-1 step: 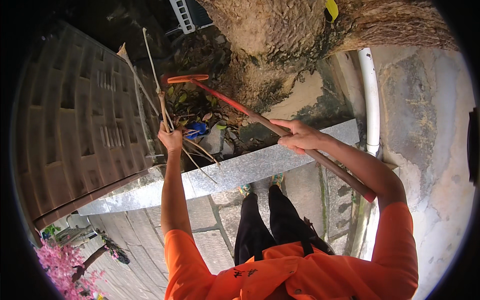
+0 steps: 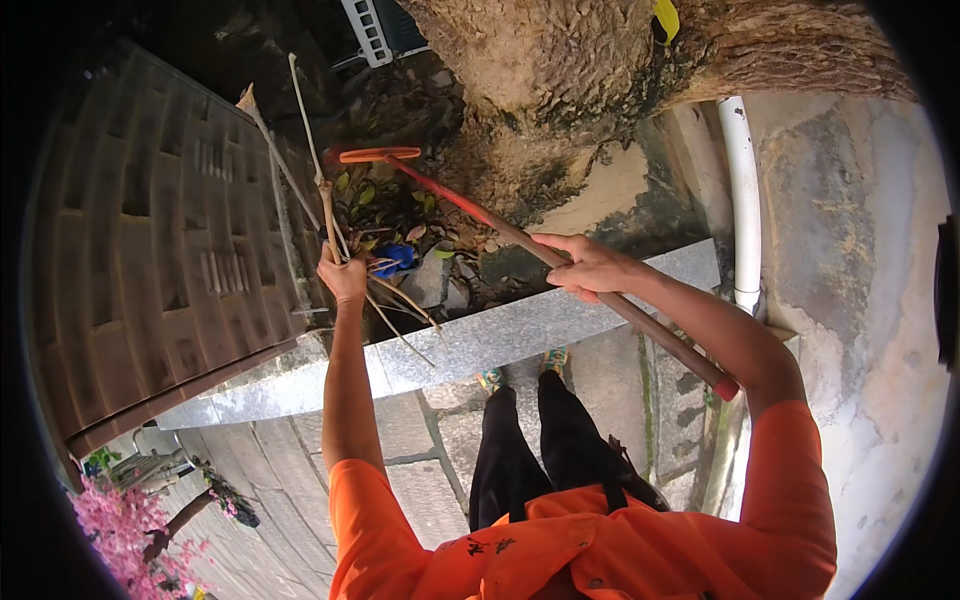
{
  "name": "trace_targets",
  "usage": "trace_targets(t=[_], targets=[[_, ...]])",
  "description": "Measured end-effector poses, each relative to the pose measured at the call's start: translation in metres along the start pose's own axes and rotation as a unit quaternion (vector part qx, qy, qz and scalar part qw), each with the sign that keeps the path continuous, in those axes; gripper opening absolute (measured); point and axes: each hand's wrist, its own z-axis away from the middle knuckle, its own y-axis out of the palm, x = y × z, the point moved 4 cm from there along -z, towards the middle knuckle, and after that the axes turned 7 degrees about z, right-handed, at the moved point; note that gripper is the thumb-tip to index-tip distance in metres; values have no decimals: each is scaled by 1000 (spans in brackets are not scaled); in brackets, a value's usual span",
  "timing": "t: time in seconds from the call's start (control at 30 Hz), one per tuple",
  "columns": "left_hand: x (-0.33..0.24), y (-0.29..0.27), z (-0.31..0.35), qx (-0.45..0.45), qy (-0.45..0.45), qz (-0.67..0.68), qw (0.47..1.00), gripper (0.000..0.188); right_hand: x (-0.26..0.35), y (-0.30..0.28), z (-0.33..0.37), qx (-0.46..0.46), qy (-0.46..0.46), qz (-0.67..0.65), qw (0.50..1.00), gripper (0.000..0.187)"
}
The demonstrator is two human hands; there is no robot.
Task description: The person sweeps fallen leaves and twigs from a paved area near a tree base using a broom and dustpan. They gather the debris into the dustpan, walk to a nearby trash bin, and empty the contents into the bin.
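Note:
My left hand [image 2: 344,278] is closed around a bundle of dry sticks [image 2: 327,205], which stick up past my fist and out below it over the stone curb. A long-handled tool [image 2: 522,238] slants across the view, its wooden shaft red toward both ends. My right hand [image 2: 598,270] grips that shaft near the middle, index finger stretched out. At the far end, the tool's narrow orange head [image 2: 375,155] is over the leaf litter [image 2: 372,195]; its exact kind is unclear. A crumpled blue piece [image 2: 393,260] lies beside my left hand.
A thick tree trunk [image 2: 540,70] rises beyond the bed, and a pale stone curb [image 2: 500,335] runs in front of my feet. Brown slatted panelling [image 2: 150,230] stands on the left. To the right are a white pipe [image 2: 741,200] and a weathered wall [image 2: 850,300].
The tool's near end has shifted slightly left and up, and its orange head a little right. My right hand has moved slightly left with the shaft. My left hand and the sticks hardly differ.

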Motion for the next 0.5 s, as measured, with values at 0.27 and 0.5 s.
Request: trace_targets(t=[0.27, 0.5], targets=[[14, -5, -3, -7, 18, -17, 1000, 20, 6, -1, 18, 50, 28, -40, 998, 77], [23, -15, -6, 2, -44, 18, 999, 22, 16, -22, -22, 9, -12, 72, 997, 74]])
